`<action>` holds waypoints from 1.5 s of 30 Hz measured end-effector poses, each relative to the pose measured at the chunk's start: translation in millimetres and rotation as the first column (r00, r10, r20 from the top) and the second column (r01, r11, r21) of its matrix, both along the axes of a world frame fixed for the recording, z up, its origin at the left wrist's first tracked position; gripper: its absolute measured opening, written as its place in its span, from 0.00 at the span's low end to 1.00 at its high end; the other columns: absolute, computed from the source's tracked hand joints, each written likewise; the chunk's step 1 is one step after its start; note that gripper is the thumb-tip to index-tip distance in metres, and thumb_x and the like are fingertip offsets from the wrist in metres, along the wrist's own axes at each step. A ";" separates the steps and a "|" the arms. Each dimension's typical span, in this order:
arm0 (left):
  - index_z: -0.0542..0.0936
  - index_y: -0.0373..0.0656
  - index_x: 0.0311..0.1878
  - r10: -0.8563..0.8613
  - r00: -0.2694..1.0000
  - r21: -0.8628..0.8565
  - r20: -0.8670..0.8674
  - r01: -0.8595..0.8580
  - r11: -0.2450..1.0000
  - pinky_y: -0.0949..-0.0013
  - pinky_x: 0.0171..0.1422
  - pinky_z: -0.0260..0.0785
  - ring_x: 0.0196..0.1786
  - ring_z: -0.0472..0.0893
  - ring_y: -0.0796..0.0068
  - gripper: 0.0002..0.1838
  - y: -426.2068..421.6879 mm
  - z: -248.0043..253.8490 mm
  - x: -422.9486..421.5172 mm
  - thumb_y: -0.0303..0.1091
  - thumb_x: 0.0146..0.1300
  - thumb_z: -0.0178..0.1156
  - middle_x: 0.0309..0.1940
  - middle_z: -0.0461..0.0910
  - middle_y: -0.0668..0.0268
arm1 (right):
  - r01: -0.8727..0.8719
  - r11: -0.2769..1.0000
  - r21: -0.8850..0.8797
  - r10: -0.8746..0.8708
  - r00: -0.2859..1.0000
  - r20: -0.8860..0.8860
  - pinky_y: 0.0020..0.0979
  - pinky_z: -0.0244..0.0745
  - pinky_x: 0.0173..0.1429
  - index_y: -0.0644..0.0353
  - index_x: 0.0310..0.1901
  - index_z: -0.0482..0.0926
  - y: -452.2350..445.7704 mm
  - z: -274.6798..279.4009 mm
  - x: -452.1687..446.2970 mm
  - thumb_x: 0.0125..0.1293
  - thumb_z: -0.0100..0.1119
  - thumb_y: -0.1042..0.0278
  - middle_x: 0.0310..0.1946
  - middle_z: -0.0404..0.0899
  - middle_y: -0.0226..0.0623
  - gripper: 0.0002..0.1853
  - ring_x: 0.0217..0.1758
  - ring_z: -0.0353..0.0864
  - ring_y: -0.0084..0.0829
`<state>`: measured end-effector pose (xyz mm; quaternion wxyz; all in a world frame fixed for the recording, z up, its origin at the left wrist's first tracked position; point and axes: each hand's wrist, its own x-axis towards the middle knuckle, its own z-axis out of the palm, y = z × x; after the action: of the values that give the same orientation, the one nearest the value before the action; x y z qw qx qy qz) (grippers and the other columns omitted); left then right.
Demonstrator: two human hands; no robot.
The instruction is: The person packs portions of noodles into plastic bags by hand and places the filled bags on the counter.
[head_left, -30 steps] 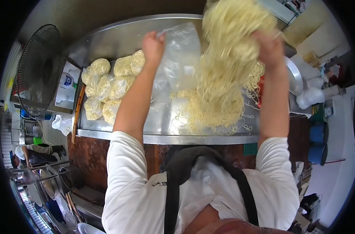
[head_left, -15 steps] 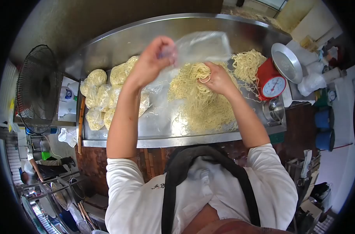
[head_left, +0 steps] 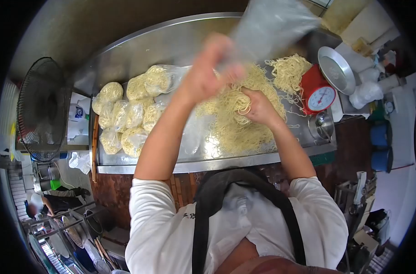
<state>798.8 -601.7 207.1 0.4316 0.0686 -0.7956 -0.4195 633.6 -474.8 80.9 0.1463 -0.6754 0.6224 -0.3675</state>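
My left hand (head_left: 208,75), smeared by motion, is raised above the metal tray with a clear plastic bag (head_left: 274,27) trailing from its fingers toward the back. The bag looks puffed out and blurred. Lower and to the right, my right hand (head_left: 262,108) is closed around a bundle of yellow noodles (head_left: 237,101). Beneath that hand spreads a large loose heap of the same noodles (head_left: 246,137). A smaller noodle pile (head_left: 290,73) lies at the back right, beside a red dial scale (head_left: 318,93).
Several bagged noodle portions (head_left: 135,114) sit on the left of the steel tray (head_left: 208,164). A metal bowl (head_left: 322,125) stands by the scale. At the far left are a black fan (head_left: 42,109) and wooden sticks (head_left: 94,146). Another person (head_left: 48,203) is in the lower left background.
My left hand has moved right, and the plastic bag has swung up and to the right, opening wider. My right hand has shifted slightly lower, still with the noodles.
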 end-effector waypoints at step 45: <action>0.76 0.38 0.44 0.221 0.695 0.368 0.684 -0.590 0.718 0.62 0.40 0.71 0.33 0.80 0.53 0.07 81.0 -313.3 141.7 0.31 0.73 0.54 0.28 0.79 0.52 | -0.203 0.855 0.477 0.131 0.975 0.178 0.39 0.74 0.60 0.60 0.66 0.70 -99.8 -221.3 134.4 0.63 0.58 0.67 0.59 0.76 0.53 0.28 0.59 0.78 0.45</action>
<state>940.5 -520.8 -106.2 0.2043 0.5035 -0.6898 -0.4784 768.0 -574.6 -140.4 0.3879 -0.6400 0.6225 -0.2289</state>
